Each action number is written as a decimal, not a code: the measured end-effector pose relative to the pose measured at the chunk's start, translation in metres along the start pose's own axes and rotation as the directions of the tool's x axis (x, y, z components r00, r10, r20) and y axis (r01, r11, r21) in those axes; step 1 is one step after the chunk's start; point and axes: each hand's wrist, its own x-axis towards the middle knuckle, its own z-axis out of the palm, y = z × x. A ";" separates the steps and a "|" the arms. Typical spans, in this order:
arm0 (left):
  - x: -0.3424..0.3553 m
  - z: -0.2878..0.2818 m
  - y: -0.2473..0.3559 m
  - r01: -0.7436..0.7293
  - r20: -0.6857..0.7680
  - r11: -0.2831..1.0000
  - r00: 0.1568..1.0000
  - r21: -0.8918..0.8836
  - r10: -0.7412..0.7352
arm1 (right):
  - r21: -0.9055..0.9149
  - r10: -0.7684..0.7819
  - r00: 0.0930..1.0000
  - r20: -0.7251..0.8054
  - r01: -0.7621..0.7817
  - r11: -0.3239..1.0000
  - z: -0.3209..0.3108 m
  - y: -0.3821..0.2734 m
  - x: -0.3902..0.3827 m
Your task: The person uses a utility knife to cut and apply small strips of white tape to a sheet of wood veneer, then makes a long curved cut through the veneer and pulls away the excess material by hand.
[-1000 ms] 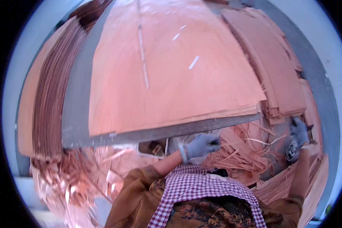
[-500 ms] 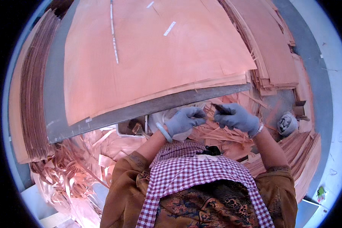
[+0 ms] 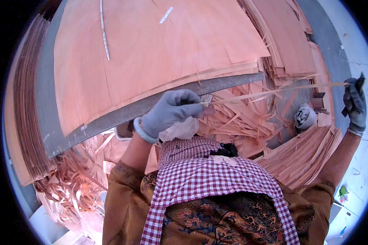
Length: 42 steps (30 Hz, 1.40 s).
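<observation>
My left hand [image 3: 171,112], in a grey glove, pinches one end of a long pale strip of tape [image 3: 257,95] in front of the table edge. Far out to the right, my gloved right hand [image 3: 355,102] is closed on the strip's other end and a dark, pointed object [image 3: 360,81] whose kind I cannot make out. Between the hands the strip stretches nearly straight. Beyond my left hand lies a stack of reddish wood veneer sheets [image 3: 159,49], with a short white perforated tape piece [image 3: 166,15] and a long whitish strip [image 3: 104,32] on top.
The grey table edge [image 3: 229,81] runs in front of me. More veneer stacks stand at the far right [image 3: 292,45], left [image 3: 28,98] and lower right [image 3: 306,153]. Veneer scraps [image 3: 241,112] pile below the edge and at lower left [image 3: 77,179]. A bundled grey cloth [image 3: 305,117] sits right.
My right hand has swung far right from beside my left hand, drawing the strip out between them. My left hand has shifted slightly left and up. The view has moved a little.
</observation>
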 end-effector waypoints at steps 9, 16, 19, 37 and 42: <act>-0.074 -0.019 -0.140 0.192 -0.398 0.948 0.914 0.252 -0.079 | -0.511 -0.199 0.867 0.457 0.440 0.739 0.205 0.099 0.015; -0.160 -0.039 -0.187 0.004 -0.403 0.986 0.913 0.167 0.065 | 0.225 -0.408 0.234 0.882 0.553 0.802 0.488 0.025 -0.066; -0.208 -0.072 -0.203 0.184 -0.537 0.821 0.827 0.540 0.168 | 0.111 -0.196 0.128 0.972 0.485 0.868 0.551 0.028 -0.083; -0.155 -0.225 -0.229 0.638 -0.672 0.241 0.735 0.731 0.091 | -0.042 -0.201 0.510 0.836 0.424 0.905 0.566 0.005 -0.103; -0.138 -0.246 -0.271 0.636 -0.635 0.131 0.686 0.760 0.355 | 0.046 -0.200 0.467 0.861 0.320 0.946 0.612 0.010 -0.125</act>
